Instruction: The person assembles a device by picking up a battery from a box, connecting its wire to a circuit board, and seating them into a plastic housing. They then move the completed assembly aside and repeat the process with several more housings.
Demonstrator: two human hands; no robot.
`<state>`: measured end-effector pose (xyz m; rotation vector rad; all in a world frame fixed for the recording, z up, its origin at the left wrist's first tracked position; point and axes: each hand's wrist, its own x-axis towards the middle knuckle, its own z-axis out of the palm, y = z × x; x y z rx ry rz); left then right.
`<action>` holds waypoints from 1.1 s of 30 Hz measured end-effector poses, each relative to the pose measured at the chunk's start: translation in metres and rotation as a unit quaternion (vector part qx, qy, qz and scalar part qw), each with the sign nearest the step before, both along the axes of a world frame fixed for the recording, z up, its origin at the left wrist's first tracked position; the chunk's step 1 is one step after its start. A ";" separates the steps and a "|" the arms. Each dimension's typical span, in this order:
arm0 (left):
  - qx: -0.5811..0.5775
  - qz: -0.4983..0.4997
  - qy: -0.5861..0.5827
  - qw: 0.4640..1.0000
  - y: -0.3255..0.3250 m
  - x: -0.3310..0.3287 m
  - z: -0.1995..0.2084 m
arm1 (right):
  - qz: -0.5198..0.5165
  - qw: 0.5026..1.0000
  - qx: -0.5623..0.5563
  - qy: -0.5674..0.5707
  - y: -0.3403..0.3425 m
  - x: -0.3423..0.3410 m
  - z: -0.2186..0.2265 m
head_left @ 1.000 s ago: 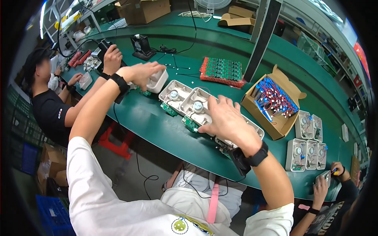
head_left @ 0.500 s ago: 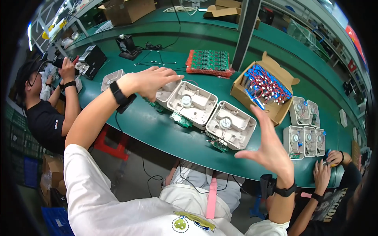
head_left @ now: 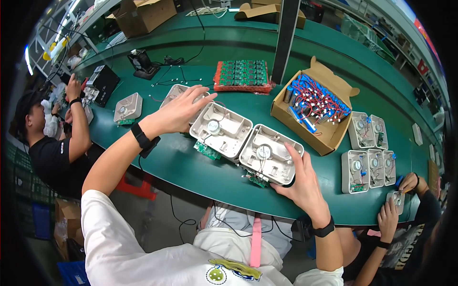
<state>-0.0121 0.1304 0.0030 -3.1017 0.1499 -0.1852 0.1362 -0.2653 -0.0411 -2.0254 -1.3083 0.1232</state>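
Observation:
A row of white plastic housings stands on the green bench, each with a round speaker inside. My right hand [head_left: 304, 185] is closed on the outer end of the right housing [head_left: 281, 170], thumb at its near corner and fingers over its far edge. Touching that one is the middle housing [head_left: 237, 127]. My left hand [head_left: 183, 110] stretches its fingers over the left housing [head_left: 172, 92], which it partly hides; its fingertips reach the middle one's far left corner. Green circuit boards [head_left: 207, 151] hang by wires along the near side.
Behind lie stacked green boards [head_left: 243, 76] on red wrap and an open cardboard box [head_left: 305, 125] of blue wired battery cells. Further housings [head_left: 355, 164] sit at right, beside a co-worker's hands [head_left: 389, 217]. Another person [head_left: 52, 138] works at left. A metal post [head_left: 286, 43] rises behind.
My right hand has moved in to the left and closed onto the right housing. My left hand remains over the left one. The view has shifted slightly.

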 end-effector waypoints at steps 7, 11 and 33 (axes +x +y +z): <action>-0.033 -0.059 -0.019 0.998 0.029 0.038 -0.002 | -0.044 0.999 0.008 -0.016 0.013 0.005 -0.001; -0.008 -0.057 0.016 0.998 0.022 0.048 0.014 | -0.058 0.998 0.009 -0.020 0.014 0.005 -0.004; 0.014 -0.054 -0.024 0.998 -0.094 0.045 0.005 | -0.183 0.981 -0.060 -0.020 -0.045 -0.080 0.026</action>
